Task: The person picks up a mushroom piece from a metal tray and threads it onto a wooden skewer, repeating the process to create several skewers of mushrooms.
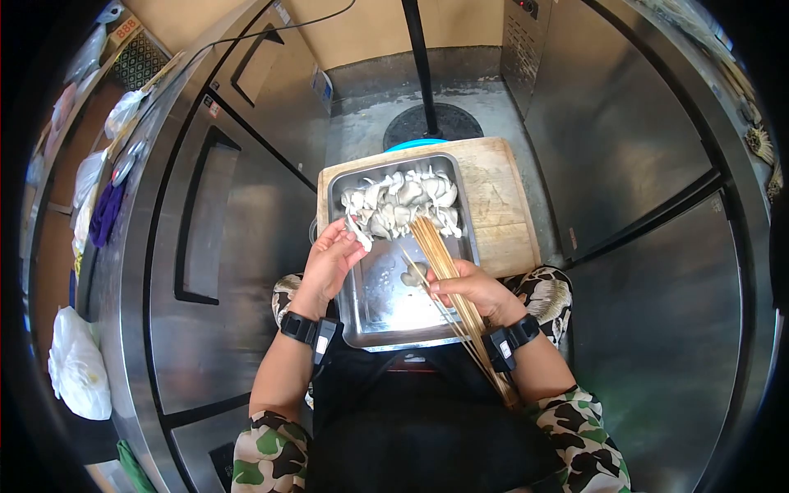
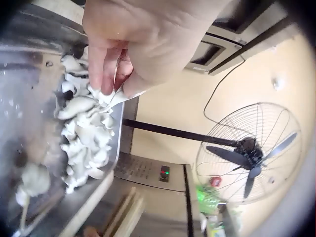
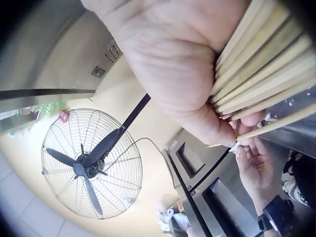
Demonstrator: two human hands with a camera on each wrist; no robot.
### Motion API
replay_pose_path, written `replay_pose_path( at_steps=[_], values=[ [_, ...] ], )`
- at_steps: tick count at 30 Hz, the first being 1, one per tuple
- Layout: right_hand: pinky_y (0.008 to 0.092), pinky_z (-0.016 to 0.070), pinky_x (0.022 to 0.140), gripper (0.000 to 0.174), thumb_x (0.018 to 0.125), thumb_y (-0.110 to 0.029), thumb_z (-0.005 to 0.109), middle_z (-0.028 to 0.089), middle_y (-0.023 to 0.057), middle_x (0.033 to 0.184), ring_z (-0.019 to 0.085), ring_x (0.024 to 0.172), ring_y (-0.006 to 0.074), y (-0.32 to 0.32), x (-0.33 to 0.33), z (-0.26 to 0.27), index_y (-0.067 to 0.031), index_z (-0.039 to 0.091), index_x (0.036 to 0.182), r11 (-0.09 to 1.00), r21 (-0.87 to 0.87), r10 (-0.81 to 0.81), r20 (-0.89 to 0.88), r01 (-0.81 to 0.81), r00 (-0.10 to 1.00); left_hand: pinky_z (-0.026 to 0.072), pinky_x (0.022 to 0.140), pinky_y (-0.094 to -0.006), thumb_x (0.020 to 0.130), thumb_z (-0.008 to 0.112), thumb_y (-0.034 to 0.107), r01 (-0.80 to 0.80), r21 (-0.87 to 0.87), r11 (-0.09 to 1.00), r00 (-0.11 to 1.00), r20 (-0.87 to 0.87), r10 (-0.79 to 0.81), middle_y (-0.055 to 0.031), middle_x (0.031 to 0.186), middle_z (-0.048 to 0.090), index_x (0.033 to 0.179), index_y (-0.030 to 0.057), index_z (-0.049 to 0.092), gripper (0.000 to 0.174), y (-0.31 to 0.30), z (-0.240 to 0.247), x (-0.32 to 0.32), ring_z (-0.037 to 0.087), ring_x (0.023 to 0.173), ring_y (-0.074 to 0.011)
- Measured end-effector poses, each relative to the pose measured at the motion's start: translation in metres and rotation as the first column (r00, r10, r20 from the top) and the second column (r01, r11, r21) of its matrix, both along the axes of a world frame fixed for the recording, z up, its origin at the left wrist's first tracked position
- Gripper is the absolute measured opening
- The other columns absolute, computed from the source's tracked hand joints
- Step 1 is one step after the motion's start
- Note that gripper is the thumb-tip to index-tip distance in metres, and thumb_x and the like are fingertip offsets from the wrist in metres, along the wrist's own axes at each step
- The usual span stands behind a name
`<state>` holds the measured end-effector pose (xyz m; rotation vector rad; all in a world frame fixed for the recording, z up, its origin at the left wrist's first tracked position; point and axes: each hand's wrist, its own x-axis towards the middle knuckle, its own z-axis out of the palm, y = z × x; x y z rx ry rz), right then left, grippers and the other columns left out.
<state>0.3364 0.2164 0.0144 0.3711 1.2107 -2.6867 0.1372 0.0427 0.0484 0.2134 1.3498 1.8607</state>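
White-grey mushroom pieces (image 1: 403, 197) fill the far half of a metal tray (image 1: 362, 316). The left hand (image 1: 327, 261) pinches one mushroom piece (image 1: 358, 234) between thumb and fingers over the tray's left side; in the left wrist view the left hand (image 2: 143, 44) holds it above the pile. A bundle of wooden skewers (image 1: 448, 275) lies in the grip of the right hand (image 1: 477, 292). One skewer stands apart from the bundle, with a mushroom piece (image 1: 414, 274) near it over the bare part of the tray. The right wrist view shows the right hand (image 3: 173, 64) round the skewers (image 3: 266, 64).
Under the tray is a wooden board (image 1: 497, 205). Steel cabinets (image 1: 222, 214) stand left and right. Behind is a black pole on a round base (image 1: 394, 127), with a fan (image 2: 249, 153) on it. Plastic bags (image 1: 80, 366) hang at the left.
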Motion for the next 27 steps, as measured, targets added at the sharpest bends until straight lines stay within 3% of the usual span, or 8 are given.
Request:
replay_pose_path(
  at_steps=[5, 11, 17, 27],
  values=[
    [0.0193, 0.0392, 0.051, 0.02, 0.078, -0.009, 0.065, 0.056, 0.0046, 0.073, 0.051, 0.057, 0.0083, -0.002, -0.001, -0.002, -0.004, 0.053, 0.092, 0.999, -0.005, 0.034, -0.016, -0.034, 0.999, 0.0525, 0.079, -0.0304, 0.086, 0.053, 0.002, 0.021, 0.037, 0.999, 0.999, 0.043, -0.023, -0.0038, 0.092, 0.058, 0.116, 0.0051, 0.05, 0.03, 0.006, 0.005, 0.015, 0.061, 0.087, -0.0179],
    [0.0197, 0.0397, 0.051, 0.019, 0.078, -0.007, 0.065, 0.056, 0.0042, 0.073, 0.051, 0.056, 0.0079, -0.002, -0.002, -0.002, -0.0043, 0.052, 0.092, 0.999, -0.005, 0.036, -0.005, -0.036, 0.999, 0.0522, 0.078, -0.0301, 0.084, 0.058, 0.003, 0.054, -0.024, 0.998, 0.99, -0.133, -0.057, -0.0054, 0.097, 0.059, 0.116, 0.0043, 0.05, 0.033, 0.011, 0.0, 0.025, 0.061, 0.085, -0.0171],
    [0.0197, 0.0402, 0.051, 0.019, 0.078, -0.005, 0.065, 0.056, 0.0045, 0.073, 0.051, 0.056, 0.0076, -0.003, -0.003, 0.0, -0.0043, 0.052, 0.093, 0.999, 0.007, 0.035, 0.016, -0.036, 0.999, 0.0529, 0.079, -0.0321, 0.084, 0.059, 0.002, 0.011, 0.019, 1.0, 0.996, -0.094, -0.01, -0.0072, 0.093, 0.061, 0.106, 0.0014, 0.053, 0.023, 0.014, -0.001, 0.035, 0.061, 0.083, -0.0175],
    [0.0196, 0.0405, 0.05, 0.02, 0.078, -0.004, 0.066, 0.058, 0.006, 0.074, 0.051, 0.055, 0.0077, -0.004, -0.003, -0.002, -0.0035, 0.053, 0.093, 0.999, -0.017, 0.047, 0.014, -0.047, 0.999, 0.0538, 0.075, -0.0304, 0.083, 0.059, 0.003, -0.002, 0.017, 1.0, 1.0, 0.022, 0.002, -0.0075, 0.089, 0.062, 0.098, 0.0055, 0.055, 0.015, 0.013, -0.005, 0.045, 0.062, 0.085, -0.019]
  ],
)
